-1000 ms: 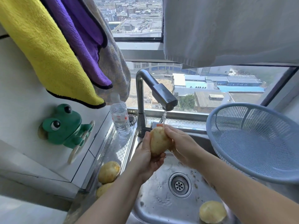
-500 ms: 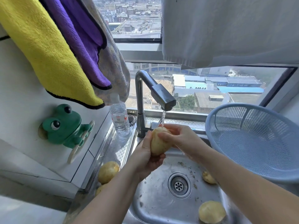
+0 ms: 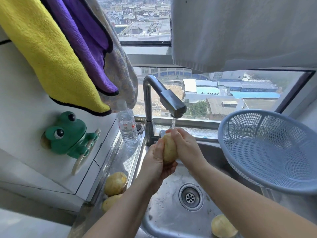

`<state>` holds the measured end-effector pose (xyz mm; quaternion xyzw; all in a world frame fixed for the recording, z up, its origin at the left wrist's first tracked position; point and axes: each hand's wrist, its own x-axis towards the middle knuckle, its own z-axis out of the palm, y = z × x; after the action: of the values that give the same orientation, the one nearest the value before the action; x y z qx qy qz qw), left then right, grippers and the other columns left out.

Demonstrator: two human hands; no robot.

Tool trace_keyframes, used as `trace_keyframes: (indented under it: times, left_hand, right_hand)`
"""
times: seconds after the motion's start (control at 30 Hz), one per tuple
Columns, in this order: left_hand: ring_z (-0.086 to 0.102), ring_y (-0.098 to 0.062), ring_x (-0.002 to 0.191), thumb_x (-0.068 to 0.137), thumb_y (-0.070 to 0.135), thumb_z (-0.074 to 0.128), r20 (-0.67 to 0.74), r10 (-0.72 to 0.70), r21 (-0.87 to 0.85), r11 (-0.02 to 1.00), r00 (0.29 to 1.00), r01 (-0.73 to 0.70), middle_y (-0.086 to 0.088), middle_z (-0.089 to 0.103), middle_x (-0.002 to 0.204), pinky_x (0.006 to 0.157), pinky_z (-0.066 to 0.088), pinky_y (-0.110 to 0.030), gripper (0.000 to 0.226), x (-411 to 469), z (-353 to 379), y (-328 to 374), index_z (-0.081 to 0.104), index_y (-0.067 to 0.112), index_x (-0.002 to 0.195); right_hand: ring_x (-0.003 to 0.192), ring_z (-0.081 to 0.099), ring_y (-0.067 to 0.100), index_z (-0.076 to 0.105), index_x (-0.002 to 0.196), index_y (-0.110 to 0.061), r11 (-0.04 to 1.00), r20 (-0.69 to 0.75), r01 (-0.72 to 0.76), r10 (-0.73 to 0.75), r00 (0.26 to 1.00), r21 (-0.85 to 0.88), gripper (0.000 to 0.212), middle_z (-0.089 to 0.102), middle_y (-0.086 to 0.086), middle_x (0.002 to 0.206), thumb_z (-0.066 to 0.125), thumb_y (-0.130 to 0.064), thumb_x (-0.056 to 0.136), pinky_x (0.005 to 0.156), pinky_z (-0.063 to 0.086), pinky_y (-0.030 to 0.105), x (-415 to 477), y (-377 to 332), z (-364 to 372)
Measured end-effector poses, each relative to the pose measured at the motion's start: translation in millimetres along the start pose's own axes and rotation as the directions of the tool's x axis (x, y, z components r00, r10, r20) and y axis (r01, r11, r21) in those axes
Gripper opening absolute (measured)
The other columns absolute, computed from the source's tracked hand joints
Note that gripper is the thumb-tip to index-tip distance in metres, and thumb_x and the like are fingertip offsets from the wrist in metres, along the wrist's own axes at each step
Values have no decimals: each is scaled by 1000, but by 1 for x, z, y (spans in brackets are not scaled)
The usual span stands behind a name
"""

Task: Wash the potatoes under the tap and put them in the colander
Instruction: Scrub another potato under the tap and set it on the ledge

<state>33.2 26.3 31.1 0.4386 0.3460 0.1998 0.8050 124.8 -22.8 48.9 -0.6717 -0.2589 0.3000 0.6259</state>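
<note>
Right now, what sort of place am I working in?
Most likely a home kitchen in a high-rise: a steel sink with a running tap, cloths hanging beside it, and a window that looks down on rooftops.

Both hands over the sink [image 3: 164,219], wrapped round one potato [image 3: 169,148]: left hand [image 3: 157,162] cupping from below, right hand [image 3: 186,146] pressed on its far side. Thin stream from the tap [image 3: 171,103] landing on the right fingers [image 3: 173,132]. Blue colander [image 3: 267,148] tilted at the right. Two potatoes [image 3: 115,183] on the left ledge, another [image 3: 222,225] in the basin. Bottle [image 3: 127,125] beside the tap, green frog [image 3: 68,133] on the wall.
</note>
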Motion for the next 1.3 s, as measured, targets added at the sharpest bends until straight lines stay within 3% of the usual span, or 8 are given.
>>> trace_keyframes:
  times: [0.13, 0.23, 0.33, 0.47, 0.67, 0.87, 1.1, 1.3]
  left_hand:
    - [54, -12, 42, 87, 54, 49, -9, -111, -81, 991, 994, 110, -6, 58, 60, 39, 47, -19, 52, 1, -12, 8, 52, 10, 115]
    - [54, -12, 40, 84, 58, 51, 17, -242, -106, 964, 970, 242, -10, 56, 61, 38, 48, -19, 57, -1, -20, 16, 53, 6, 107]
    - [52, -12, 39, 85, 59, 52, 23, -263, -64, 962, 965, 264, -8, 53, 57, 37, 47, -18, 55, -2, -17, 18, 53, 6, 101]
    - [52, -12, 42, 88, 55, 49, 36, -175, 31, 984, 984, 174, -4, 56, 58, 40, 47, -18, 41, 0, -12, 13, 56, 19, 106]
    - [51, -13, 40, 82, 60, 53, 63, -294, -13, 955, 954, 295, -7, 53, 54, 39, 49, -17, 55, -1, -16, 18, 55, 7, 99]
    - [52, -12, 41, 85, 58, 50, 49, -185, 40, 982, 982, 183, -3, 56, 53, 40, 49, -18, 46, 1, -9, 14, 56, 16, 102]
    - [53, -12, 40, 83, 61, 50, 90, -265, 60, 964, 960, 260, -6, 54, 54, 38, 48, -17, 54, 2, -15, 15, 55, 10, 100]
    - [52, -13, 42, 85, 61, 52, 106, -273, 129, 957, 956, 259, -6, 58, 60, 38, 47, -18, 48, -1, -8, 11, 57, 16, 102]
  right_hand:
    - [93, 63, 16, 63, 110, -14, 936, 291, -239, 160, 943, 257, 27, 68, 7, 102, 40, -26, 101, 80, 52, 27, 4, -3, -8]
    - [109, 58, 22, 57, 124, -12, 884, 476, -366, 198, 857, 291, 35, 61, 12, 121, 50, -24, 92, 90, 49, 31, 6, -9, -24]
    - [107, 58, 24, 61, 120, -12, 889, 465, -386, 241, 852, 246, 44, 62, 11, 119, 64, -25, 78, 84, 51, 31, 6, -12, -28]
    - [88, 59, 18, 70, 99, -13, 940, 285, -279, 218, 934, 196, 25, 67, 5, 92, 72, -21, 76, 72, 50, 28, 6, -7, -19]
    - [121, 54, 24, 61, 126, -9, 873, 593, -424, 212, 777, 243, 53, 61, 10, 128, 72, -18, 75, 103, 45, 37, 15, -5, -47]
    - [98, 62, 21, 67, 111, -7, 924, 372, -334, 249, 894, 185, 46, 66, 13, 113, 72, -24, 69, 70, 54, 25, 10, -12, -32]
    - [101, 61, 24, 63, 119, -5, 874, 408, -423, 305, 860, 238, 32, 66, 15, 117, 53, -21, 94, 90, 50, 36, 11, -9, -35]
    - [78, 63, 22, 68, 75, -15, 952, 135, -271, 290, 947, -143, 24, 69, 9, 83, 58, -30, 91, 81, 52, 38, 10, -17, -8]
